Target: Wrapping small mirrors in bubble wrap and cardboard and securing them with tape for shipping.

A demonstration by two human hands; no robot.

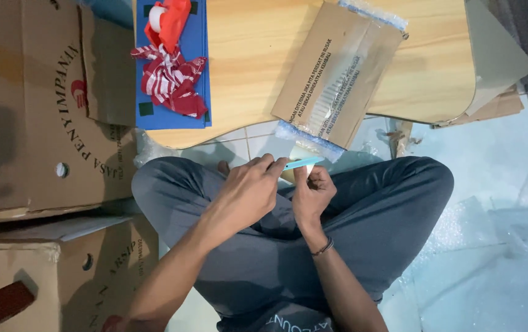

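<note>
We have only one view, from a camera worn on the head, so there is no second view to share any part of the scene with. It looks almost straight down onto our crossed legs in grey trousers (362, 203), which fill the lower middle of the frame and sit close beneath the lens. Beyond the knees, toward the top edge, lies the low wooden table (252, 55), a little farther off. Left of the legs stand cardboard boxes (30, 123); right of them the pale tiled floor (498, 246) runs to the frame's edge.
</note>
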